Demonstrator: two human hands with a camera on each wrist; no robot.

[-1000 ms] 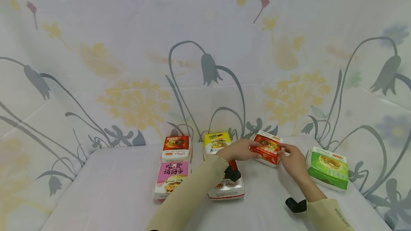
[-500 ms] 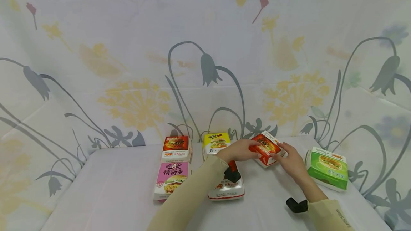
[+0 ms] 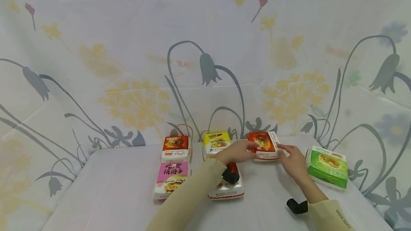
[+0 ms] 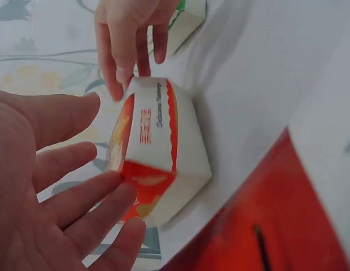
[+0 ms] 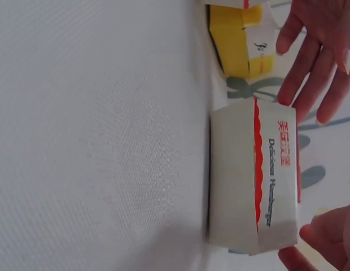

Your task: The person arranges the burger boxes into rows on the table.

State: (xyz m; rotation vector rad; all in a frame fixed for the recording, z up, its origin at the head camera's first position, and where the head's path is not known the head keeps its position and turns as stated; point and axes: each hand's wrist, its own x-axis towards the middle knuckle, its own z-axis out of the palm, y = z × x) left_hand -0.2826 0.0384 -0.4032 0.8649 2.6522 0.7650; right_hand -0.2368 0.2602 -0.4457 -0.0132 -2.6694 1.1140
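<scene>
A red-and-white hamburger box point(image 3: 265, 142) stands on the white cloth between my two hands, its printed white side facing me in the right wrist view. My left hand point(image 3: 237, 152) is at the box's left end; its fingers are spread, and fingertips touch the red corner in the left wrist view. At the opposite end is my right hand point(image 3: 294, 161), with fingers extended and the fingertips at the box's near right edge. Whether they press on it is hard to tell. Neither hand is wrapped around the box.
A yellow burger box point(image 3: 216, 141) and a red-and-white box point(image 3: 226, 192) sit partly behind my left forearm. Farther left, a red box point(image 3: 176, 144) stands behind a pink box point(image 3: 173, 178). A green box point(image 3: 329, 166) is at the right. A flowered cloth point(image 3: 205, 63) hangs behind.
The red-and-white hamburger box between my hands has turned on the table from a slanted position to nearly straight and shifted slightly left. My hands stay near its two ends.
</scene>
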